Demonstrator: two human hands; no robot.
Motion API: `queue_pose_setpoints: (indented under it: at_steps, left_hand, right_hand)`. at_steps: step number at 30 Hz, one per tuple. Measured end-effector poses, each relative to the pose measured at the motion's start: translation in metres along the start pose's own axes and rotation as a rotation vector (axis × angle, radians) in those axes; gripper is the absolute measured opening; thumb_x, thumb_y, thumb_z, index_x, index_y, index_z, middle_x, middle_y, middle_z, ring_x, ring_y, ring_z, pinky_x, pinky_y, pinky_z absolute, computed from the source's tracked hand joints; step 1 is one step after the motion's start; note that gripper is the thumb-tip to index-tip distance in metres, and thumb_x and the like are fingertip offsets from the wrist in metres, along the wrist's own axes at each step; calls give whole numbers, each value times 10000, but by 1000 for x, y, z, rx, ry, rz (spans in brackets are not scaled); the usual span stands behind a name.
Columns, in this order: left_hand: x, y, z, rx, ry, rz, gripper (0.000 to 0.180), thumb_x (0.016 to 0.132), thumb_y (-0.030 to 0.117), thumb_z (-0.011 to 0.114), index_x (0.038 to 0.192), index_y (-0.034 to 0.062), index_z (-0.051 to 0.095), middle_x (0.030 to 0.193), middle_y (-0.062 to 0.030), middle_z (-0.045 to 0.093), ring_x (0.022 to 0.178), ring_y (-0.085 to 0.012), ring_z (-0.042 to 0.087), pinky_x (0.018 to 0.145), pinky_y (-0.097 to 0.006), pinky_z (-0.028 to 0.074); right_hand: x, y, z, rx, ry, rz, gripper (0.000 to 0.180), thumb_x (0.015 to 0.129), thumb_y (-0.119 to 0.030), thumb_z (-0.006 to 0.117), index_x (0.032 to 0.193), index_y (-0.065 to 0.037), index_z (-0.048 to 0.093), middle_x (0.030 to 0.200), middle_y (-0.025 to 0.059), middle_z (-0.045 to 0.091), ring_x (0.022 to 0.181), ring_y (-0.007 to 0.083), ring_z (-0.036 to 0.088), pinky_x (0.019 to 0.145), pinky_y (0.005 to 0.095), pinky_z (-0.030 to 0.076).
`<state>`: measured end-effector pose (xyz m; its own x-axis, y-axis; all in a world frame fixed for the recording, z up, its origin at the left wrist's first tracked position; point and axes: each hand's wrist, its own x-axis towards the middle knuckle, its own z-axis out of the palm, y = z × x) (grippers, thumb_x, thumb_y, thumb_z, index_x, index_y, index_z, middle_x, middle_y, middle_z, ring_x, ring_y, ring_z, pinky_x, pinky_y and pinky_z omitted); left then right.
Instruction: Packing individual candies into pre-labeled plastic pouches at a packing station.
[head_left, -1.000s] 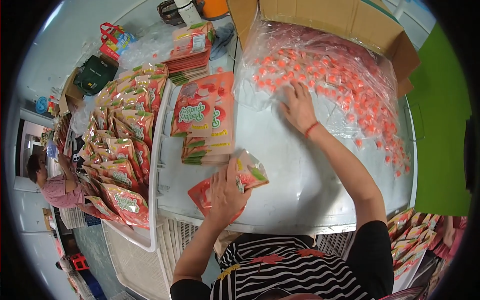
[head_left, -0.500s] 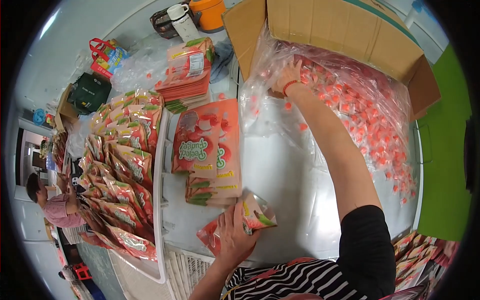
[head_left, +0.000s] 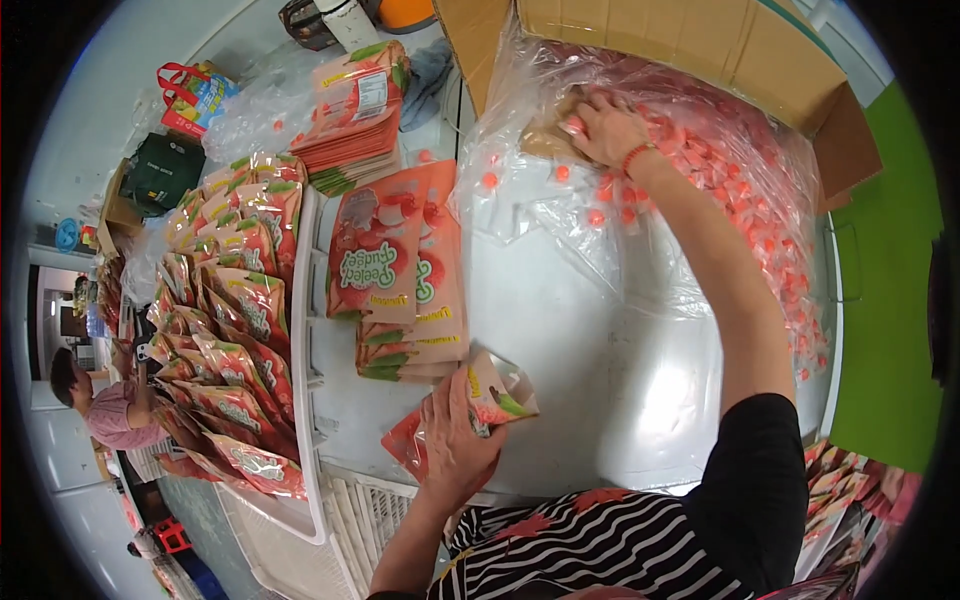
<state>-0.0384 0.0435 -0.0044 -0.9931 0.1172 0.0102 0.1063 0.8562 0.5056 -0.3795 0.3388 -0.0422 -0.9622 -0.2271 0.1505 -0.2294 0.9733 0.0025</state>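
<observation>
Our left hand (head_left: 455, 440) grips an open pouch (head_left: 480, 405) at the near table edge | right hand (head_left: 610, 130) closes over small candies (head_left: 700, 160), far right in the clear bag | we judge the pouch light, limp, slippery: pinch its rim.

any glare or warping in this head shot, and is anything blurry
Head view: strong fisheye, the cardboard box and the white table edges bow toward a black rim; bright glare on the clear plastic sheet over the pink candies; the left hand holding the pouch is sharp, the right hand only slightly soft.
</observation>
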Motion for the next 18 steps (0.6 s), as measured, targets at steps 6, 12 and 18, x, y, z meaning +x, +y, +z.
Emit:
queue_pose_setpoints:
  at_steps: [6, 12, 18]
  left_hand:
    - [-5, -6, 4, -26, 35, 42, 828, 634, 194, 759, 1334, 17, 356, 1213, -213, 455, 1059, -399, 456, 934, -475, 366]
    - [-8, -3, 1, 4, 76, 73, 849, 627, 214, 787, 1335, 26, 358, 1187, -206, 485, 1043, -390, 487, 913, -472, 397]
    - [-12, 0, -4, -37, 145, 77, 895, 618, 257, 834, 1333, 25, 348, 1117, -213, 532, 1016, -396, 528, 873, -453, 437]
  right_hand:
    - [-102, 37, -34, -108, -75, -49, 483, 837, -425, 544, 1212, -121, 512, 1303, 142, 468, 1243, 366, 407, 1001, 558, 334]
    - [-145, 88, -56, -198, 170, -143, 683, 850, -565, 496, 1338, -91, 430, 1344, 192, 445, 1296, 377, 350, 1064, 541, 250]
    - [-163, 129, -44, -103, -22, 595, 726, 852, -618, 438, 1382, -125, 393, 1401, 197, 394, 1303, 378, 346, 1072, 533, 249]
